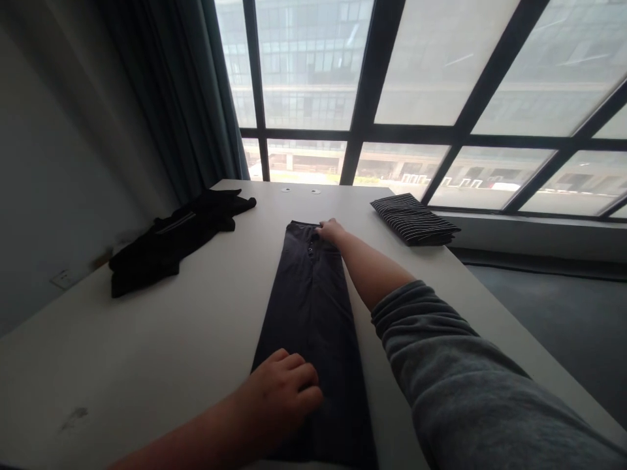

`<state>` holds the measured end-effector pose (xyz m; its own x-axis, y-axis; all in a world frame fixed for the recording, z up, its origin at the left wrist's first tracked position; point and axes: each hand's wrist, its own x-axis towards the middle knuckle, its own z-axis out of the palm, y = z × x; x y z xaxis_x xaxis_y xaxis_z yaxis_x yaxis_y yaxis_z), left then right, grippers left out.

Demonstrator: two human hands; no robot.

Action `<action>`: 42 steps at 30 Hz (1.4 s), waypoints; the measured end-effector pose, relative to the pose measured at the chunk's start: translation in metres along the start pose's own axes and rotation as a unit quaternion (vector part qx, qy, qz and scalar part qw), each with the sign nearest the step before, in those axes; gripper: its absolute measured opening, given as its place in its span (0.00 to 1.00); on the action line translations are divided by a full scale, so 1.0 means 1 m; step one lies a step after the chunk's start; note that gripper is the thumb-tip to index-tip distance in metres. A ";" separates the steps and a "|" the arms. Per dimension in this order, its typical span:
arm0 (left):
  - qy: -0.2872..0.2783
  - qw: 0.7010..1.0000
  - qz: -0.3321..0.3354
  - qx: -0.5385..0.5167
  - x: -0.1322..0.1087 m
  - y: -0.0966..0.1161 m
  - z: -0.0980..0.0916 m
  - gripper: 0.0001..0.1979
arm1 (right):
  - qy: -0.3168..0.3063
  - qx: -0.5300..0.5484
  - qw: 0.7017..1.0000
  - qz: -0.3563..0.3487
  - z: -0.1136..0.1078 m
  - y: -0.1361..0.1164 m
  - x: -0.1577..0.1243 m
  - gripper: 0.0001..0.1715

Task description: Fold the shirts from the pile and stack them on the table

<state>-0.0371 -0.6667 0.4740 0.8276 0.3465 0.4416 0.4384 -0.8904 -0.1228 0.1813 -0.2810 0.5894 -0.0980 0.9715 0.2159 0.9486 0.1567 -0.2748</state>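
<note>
A dark grey garment (pixel 311 307), folded into a long narrow strip with small buttons near its far end, lies lengthwise on the white table (pixel 161 339). My left hand (pixel 284 391) rests on its near end, fingers curled down onto the cloth. My right hand (pixel 330 230) reaches far out and grips the garment's far right corner, fingers closed on the fabric. A grey sleeve covers my right upper arm.
A crumpled black garment (pixel 176 238) lies at the far left of the table. A folded black-and-white striped cloth (pixel 414 219) sits at the far right corner. Large windows and a dark curtain stand behind; the table's right edge drops to a dark floor.
</note>
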 end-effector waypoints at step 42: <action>-0.141 0.974 -0.112 -0.140 -0.096 -0.032 -0.019 0.38 | 0.003 0.094 0.918 -0.386 0.047 0.039 -0.348 0.23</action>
<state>-0.1372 -0.6776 0.4521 0.8032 0.5730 0.1627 0.5387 -0.8153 0.2124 0.2382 -0.6051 0.4595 -0.7171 0.5563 0.4199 0.5280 0.8269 -0.1938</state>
